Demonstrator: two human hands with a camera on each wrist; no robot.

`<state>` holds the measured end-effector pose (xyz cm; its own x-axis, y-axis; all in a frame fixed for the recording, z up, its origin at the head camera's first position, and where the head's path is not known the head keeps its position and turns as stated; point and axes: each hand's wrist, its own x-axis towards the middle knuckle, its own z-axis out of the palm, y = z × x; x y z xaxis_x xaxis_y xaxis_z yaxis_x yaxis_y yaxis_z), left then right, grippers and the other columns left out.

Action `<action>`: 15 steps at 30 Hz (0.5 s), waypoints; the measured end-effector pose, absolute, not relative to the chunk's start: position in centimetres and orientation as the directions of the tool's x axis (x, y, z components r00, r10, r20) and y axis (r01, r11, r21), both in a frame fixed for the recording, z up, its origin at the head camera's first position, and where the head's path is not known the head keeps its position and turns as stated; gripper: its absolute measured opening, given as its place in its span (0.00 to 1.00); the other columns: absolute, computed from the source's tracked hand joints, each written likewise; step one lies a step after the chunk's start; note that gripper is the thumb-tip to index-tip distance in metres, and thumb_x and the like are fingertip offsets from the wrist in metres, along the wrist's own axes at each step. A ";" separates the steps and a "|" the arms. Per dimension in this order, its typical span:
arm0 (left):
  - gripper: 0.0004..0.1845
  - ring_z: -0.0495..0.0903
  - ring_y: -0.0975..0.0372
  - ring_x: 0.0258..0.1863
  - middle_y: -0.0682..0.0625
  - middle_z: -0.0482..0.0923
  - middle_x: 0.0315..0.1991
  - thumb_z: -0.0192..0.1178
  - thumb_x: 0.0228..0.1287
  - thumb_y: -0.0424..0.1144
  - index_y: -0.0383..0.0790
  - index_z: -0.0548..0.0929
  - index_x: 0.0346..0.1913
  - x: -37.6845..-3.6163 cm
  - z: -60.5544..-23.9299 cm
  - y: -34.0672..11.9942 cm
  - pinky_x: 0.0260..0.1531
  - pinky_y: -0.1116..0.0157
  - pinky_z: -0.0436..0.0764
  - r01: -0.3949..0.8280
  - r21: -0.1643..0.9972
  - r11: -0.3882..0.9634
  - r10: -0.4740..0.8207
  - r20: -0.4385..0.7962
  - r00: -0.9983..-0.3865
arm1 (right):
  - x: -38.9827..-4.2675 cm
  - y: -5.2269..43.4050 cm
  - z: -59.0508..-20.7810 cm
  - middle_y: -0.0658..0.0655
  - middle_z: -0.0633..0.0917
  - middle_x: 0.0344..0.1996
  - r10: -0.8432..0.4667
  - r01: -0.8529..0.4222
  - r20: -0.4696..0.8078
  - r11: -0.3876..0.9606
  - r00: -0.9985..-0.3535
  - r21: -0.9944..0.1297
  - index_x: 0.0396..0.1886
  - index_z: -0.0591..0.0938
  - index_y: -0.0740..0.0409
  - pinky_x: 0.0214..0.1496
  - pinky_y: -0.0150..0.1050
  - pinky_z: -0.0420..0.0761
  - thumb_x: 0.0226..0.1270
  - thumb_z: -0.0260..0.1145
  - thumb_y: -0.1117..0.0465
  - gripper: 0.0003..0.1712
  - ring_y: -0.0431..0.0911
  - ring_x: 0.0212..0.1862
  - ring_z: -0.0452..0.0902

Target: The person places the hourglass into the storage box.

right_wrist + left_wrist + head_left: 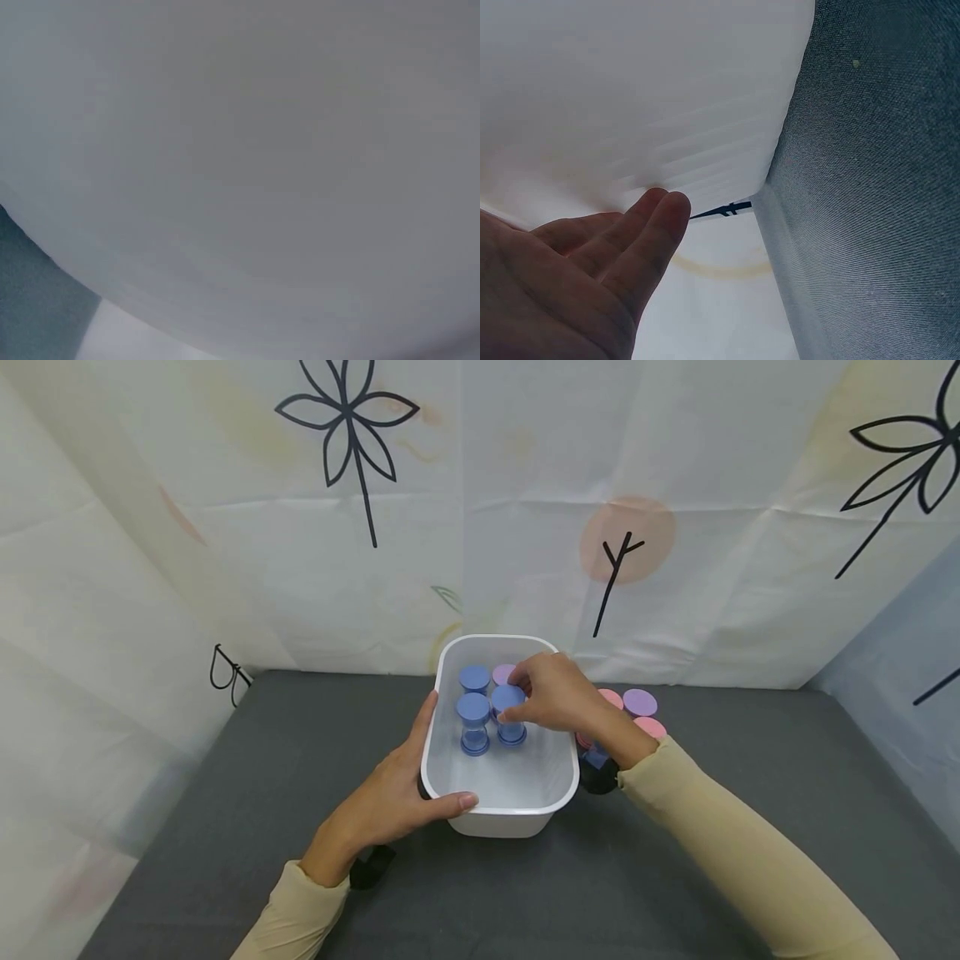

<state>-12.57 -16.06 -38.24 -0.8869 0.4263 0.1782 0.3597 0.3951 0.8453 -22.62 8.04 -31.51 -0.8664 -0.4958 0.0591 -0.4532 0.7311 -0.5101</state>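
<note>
A white plastic tub stands on the grey mat. My left hand grips its near-left rim, thumb over the edge; in the left wrist view the fingers lie flat against the tub's outer wall. Inside the tub stand two blue hourglass-shaped timers, another blue one and a purple-topped one behind. My right hand reaches into the tub and pinches the top of the right front blue timer. The right wrist view shows only the blurred white tub wall.
Pink and purple timers stand on the mat just right of the tub, behind my right wrist. A grey mat covers the table. A white flower-print curtain hangs behind and at both sides.
</note>
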 end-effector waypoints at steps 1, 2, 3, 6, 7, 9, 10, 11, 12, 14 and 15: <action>0.66 0.80 0.48 0.55 0.46 0.66 0.72 0.75 0.57 0.52 0.62 0.31 0.82 -12.6 -38.2 -16.1 0.51 0.43 0.77 0.361 0.845 0.396 0.427 0.179 -0.886 | -22.6 8.0 -31.5 0.56 0.88 0.36 -0.497 -0.455 0.057 0.735 -0.866 -0.503 0.46 0.88 0.66 0.43 0.42 0.79 0.51 0.83 0.56 0.25 0.49 0.38 0.78; 0.66 0.79 0.48 0.55 0.46 0.66 0.72 0.75 0.57 0.52 0.62 0.31 0.82 -12.6 -38.2 -16.1 0.51 0.43 0.77 0.362 0.844 0.395 0.428 0.179 -0.886 | -22.6 8.0 -31.6 0.56 0.88 0.36 -0.499 -0.459 0.056 0.739 -0.865 -0.493 0.46 0.88 0.66 0.43 0.43 0.79 0.51 0.83 0.56 0.25 0.49 0.38 0.78; 0.66 0.80 0.48 0.55 0.46 0.66 0.72 0.75 0.57 0.52 0.62 0.31 0.82 -12.6 -38.2 -16.1 0.51 0.43 0.78 0.364 0.844 0.395 0.429 0.180 -0.885 | -22.6 7.9 -31.6 0.56 0.88 0.36 -0.500 -0.462 0.056 0.746 -0.864 -0.480 0.46 0.89 0.65 0.43 0.43 0.79 0.51 0.83 0.56 0.25 0.49 0.38 0.78; 0.66 0.79 0.49 0.55 0.46 0.66 0.72 0.75 0.57 0.52 0.62 0.31 0.82 -12.6 -38.3 -16.1 0.51 0.44 0.78 0.370 0.839 0.398 0.437 0.181 -0.881 | -22.5 7.8 -31.7 0.56 0.89 0.37 -0.500 -0.473 0.060 0.764 -0.864 -0.440 0.45 0.89 0.65 0.44 0.43 0.78 0.51 0.83 0.55 0.25 0.48 0.39 0.79; 0.66 0.79 0.49 0.55 0.46 0.66 0.72 0.75 0.58 0.52 0.62 0.30 0.82 -12.7 -38.3 -16.1 0.51 0.44 0.78 0.371 0.839 0.398 0.439 0.181 -0.880 | -22.5 7.8 -31.7 0.56 0.89 0.38 -0.500 -0.475 0.060 0.769 -0.864 -0.428 0.45 0.89 0.65 0.44 0.44 0.78 0.51 0.83 0.55 0.25 0.48 0.39 0.79; 0.66 0.79 0.49 0.55 0.46 0.65 0.72 0.75 0.58 0.52 0.62 0.30 0.81 -12.7 -38.2 -16.1 0.51 0.44 0.78 0.374 0.839 0.396 0.443 0.182 -0.878 | -22.4 7.7 -31.8 0.57 0.89 0.39 -0.494 -0.472 0.061 0.779 -0.868 -0.412 0.46 0.89 0.65 0.45 0.44 0.79 0.51 0.83 0.54 0.25 0.48 0.39 0.79; 0.66 0.79 0.49 0.56 0.46 0.65 0.73 0.75 0.58 0.52 0.62 0.30 0.81 -12.7 -38.2 -16.1 0.51 0.44 0.78 0.375 0.839 0.395 0.445 0.182 -0.877 | -22.4 7.6 -31.8 0.57 0.89 0.40 -0.490 -0.470 0.060 0.784 -0.870 -0.407 0.46 0.88 0.65 0.45 0.44 0.79 0.51 0.83 0.54 0.26 0.48 0.39 0.80; 0.66 0.79 0.48 0.56 0.47 0.65 0.73 0.75 0.58 0.52 0.62 0.30 0.81 -12.7 -38.2 -16.1 0.51 0.44 0.78 0.374 0.840 0.393 0.446 0.181 -0.876 | -22.3 7.6 -31.9 0.57 0.89 0.40 -0.487 -0.467 0.059 0.787 -0.872 -0.404 0.47 0.88 0.65 0.45 0.44 0.79 0.51 0.83 0.54 0.26 0.48 0.39 0.80; 0.66 0.79 0.48 0.56 0.47 0.65 0.73 0.75 0.58 0.52 0.62 0.30 0.81 -12.7 -38.2 -16.1 0.51 0.44 0.77 0.373 0.841 0.392 0.446 0.181 -0.877 | -22.3 7.5 -31.9 0.57 0.89 0.41 -0.483 -0.463 0.058 0.790 -0.874 -0.402 0.47 0.88 0.65 0.45 0.44 0.80 0.51 0.83 0.54 0.26 0.48 0.39 0.80; 0.66 0.79 0.48 0.56 0.48 0.65 0.73 0.75 0.58 0.52 0.63 0.30 0.81 -12.7 -38.2 -16.1 0.52 0.43 0.77 0.369 0.844 0.389 0.445 0.179 -0.878 | -22.3 7.5 -32.0 0.58 0.89 0.41 -0.478 -0.457 0.056 0.792 -0.877 -0.403 0.48 0.88 0.65 0.45 0.44 0.80 0.51 0.83 0.55 0.27 0.49 0.39 0.81; 0.66 0.79 0.48 0.56 0.48 0.65 0.73 0.75 0.58 0.52 0.63 0.30 0.81 -12.7 -38.2 -16.2 0.52 0.43 0.77 0.370 0.844 0.388 0.446 0.180 -0.877 | -22.2 7.5 -32.0 0.58 0.89 0.41 -0.477 -0.458 0.056 0.794 -0.877 -0.401 0.48 0.88 0.65 0.45 0.44 0.80 0.51 0.83 0.54 0.27 0.49 0.39 0.81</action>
<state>-12.69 -16.15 -38.16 -0.8770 0.4456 0.1795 0.3700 0.3882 0.8440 -22.24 7.45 -32.03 -0.8769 -0.4774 0.0560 -0.4576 0.7937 -0.4008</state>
